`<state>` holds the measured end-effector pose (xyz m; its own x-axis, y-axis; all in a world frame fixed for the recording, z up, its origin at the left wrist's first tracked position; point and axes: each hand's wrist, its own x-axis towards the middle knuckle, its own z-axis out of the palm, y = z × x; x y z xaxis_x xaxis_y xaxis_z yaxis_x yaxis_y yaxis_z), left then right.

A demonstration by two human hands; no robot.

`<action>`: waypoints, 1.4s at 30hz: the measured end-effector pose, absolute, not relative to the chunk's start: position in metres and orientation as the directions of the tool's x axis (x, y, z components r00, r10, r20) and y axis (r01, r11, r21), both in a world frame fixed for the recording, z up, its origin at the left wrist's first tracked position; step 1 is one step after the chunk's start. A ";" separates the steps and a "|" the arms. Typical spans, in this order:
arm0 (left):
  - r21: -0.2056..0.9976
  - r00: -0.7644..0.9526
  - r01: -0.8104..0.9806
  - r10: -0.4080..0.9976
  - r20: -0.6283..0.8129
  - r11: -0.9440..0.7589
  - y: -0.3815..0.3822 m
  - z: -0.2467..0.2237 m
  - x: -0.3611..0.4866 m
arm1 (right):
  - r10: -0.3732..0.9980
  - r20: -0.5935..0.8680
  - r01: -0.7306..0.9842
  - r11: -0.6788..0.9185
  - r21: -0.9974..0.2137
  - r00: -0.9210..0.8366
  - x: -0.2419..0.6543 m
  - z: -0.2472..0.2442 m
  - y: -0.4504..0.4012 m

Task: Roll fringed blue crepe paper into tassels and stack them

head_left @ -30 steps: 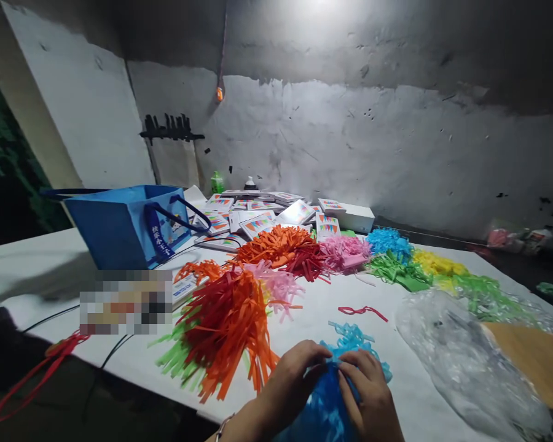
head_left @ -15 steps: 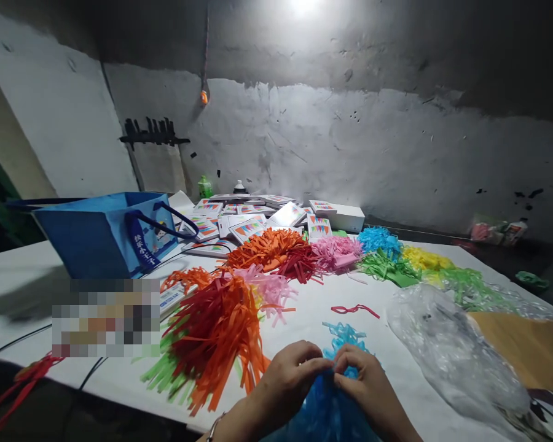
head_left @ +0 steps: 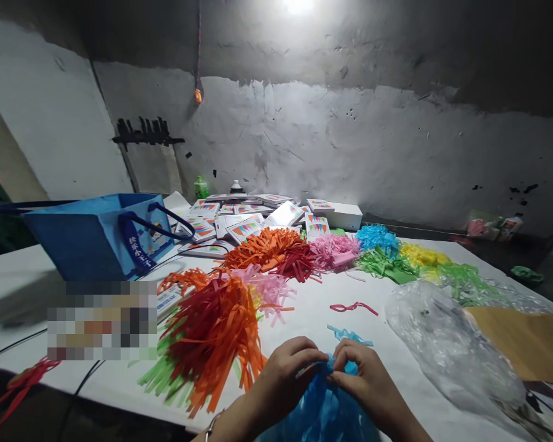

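Observation:
At the near edge of the table, my left hand (head_left: 291,370) and my right hand (head_left: 365,373) meet over a blue tassel (head_left: 326,405). Both sets of fingertips pinch its gathered upper part from either side. Its shiny, thin strips hang below my hands, partly covered by my forearms. Some light blue strips (head_left: 350,336) stick out just beyond my fingers. A thin red strip (head_left: 354,307) lies twisted on the table behind them. To the left is a large bundle of red and orange tassels (head_left: 219,344), resting over green strips (head_left: 159,371).
A blue bag (head_left: 83,239) stands at the left. Flat printed packs (head_left: 203,230) are heaped at the back. Orange (head_left: 262,248), pink (head_left: 335,250), blue (head_left: 378,239) and yellow (head_left: 424,255) fringes line the middle. Clear plastic (head_left: 447,344) and brown paper (head_left: 523,344) lie right.
The blue strips beyond my fingers have shrunk to a thinner, lower patch, and more blue shows below my hands. Both hands keep their pinch. The view has shifted slightly.

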<state>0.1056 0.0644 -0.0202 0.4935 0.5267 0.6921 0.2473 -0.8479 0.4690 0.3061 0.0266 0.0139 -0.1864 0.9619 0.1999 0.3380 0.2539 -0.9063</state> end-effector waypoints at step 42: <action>0.463 0.509 0.218 0.505 0.697 -0.859 0.069 -0.006 0.106 | 0.915 0.270 0.319 0.363 -0.876 -0.299 0.309 0.010 0.021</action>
